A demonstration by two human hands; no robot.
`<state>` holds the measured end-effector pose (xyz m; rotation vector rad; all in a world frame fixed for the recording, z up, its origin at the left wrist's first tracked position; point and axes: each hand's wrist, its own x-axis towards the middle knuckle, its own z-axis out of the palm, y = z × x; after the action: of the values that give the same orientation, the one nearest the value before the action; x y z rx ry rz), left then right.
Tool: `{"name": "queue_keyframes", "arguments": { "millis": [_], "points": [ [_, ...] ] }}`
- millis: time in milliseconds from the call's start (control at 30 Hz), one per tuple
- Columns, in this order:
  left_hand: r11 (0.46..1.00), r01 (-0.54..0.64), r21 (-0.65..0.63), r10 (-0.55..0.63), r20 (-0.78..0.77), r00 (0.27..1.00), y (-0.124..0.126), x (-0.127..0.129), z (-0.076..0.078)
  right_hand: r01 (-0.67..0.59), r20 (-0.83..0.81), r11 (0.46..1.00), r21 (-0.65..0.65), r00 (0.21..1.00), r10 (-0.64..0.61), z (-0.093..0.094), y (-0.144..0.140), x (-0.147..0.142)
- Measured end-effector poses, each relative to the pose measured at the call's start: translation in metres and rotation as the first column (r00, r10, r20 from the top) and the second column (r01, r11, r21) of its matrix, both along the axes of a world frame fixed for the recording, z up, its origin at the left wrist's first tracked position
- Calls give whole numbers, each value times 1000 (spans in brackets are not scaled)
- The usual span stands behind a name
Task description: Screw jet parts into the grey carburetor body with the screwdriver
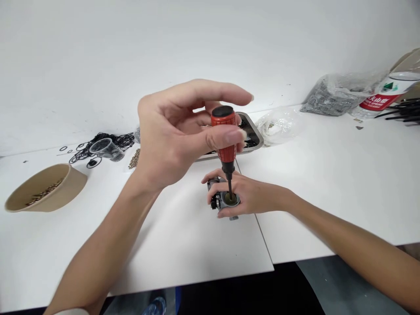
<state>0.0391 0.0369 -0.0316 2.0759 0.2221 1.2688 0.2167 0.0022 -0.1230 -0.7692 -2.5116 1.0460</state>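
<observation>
My left hand [167, 140] grips a screwdriver [226, 152] by its red handle with a black cap, thumb in front and index finger raised off it. The screwdriver stands nearly upright, its thin shaft pointing down into the round bore of a small grey metal carburetor [235, 202]. Inside that bore a brass-coloured disc shows around the tip. Whether the tip is seated in a screw I cannot tell. On the white table, my right hand [252, 193] wraps around the carburetor and holds it from the right, covering part of its body.
A tan bowl [77, 181] of brass-coloured pieces sits at left. Behind it are black rubber rings [82, 153] and a clear plastic cup [106, 149]. A metal tray [259, 140], a clear bag [278, 124], a bag of grey parts [331, 96] and a bottle [380, 98] line the wall.
</observation>
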Motion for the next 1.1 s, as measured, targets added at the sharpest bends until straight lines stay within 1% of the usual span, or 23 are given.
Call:
{"name": "queue_keyframes", "arguments": {
  "millis": [67, 167, 267, 367, 467, 633, 700, 800, 900, 967, 1033, 1100],
  "points": [
    [998, 34, -53, -37, -40, 999, 0, -1, 1, 2, -2, 1000, -6, 1000, -2, 0, 0, 0],
    [996, 63, -60, -67, -69, 995, -2, 1, 4, 2, -7, 1000, -14, 1000, -2, 1, 0, 3],
    [1000, 30, -8, -30, -73, 997, -5, 6, 7, -4, -19, 1000, -16, 1000, 3, 1, 0, 6],
    [999, -6, 51, 9, -44, 999, -6, 8, 6, -5, -22, 1000, -21, 1000, 5, 1, 1, 7],
    [999, -25, 39, 25, -7, 1000, -3, 6, 2, 3, -17, 999, -32, 1000, -3, 1, 0, 6],
    [997, 72, -26, -73, -69, 995, 3, 3, 1, -1, -16, 1000, -19, 1000, 1, 1, 1, 5],
    [997, 79, -26, -81, -93, 992, 4, 3, 4, -1, -16, 1000, -17, 1000, 1, 1, 1, 6],
    [998, 50, 39, -46, -101, 994, 3, 2, 8, -5, -18, 1000, -19, 1000, 4, 1, 1, 7],
    [993, 0, 119, 5, -42, 999, 1, 2, 9, -4, -13, 1000, -27, 1000, 4, 2, 1, 7],
    [990, -3, 140, 3, -3, 1000, -1, 2, 9, -4, -8, 1000, -29, 1000, 4, 2, 1, 7],
    [994, 24, 109, -22, -23, 1000, -4, 1, 10, -8, -9, 1000, -29, 1000, 7, 2, 1, 7],
    [996, 60, 63, -54, -102, 993, -7, 0, 12, -11, -14, 1000, -26, 1000, 11, 3, 1, 7]
  ]
}}
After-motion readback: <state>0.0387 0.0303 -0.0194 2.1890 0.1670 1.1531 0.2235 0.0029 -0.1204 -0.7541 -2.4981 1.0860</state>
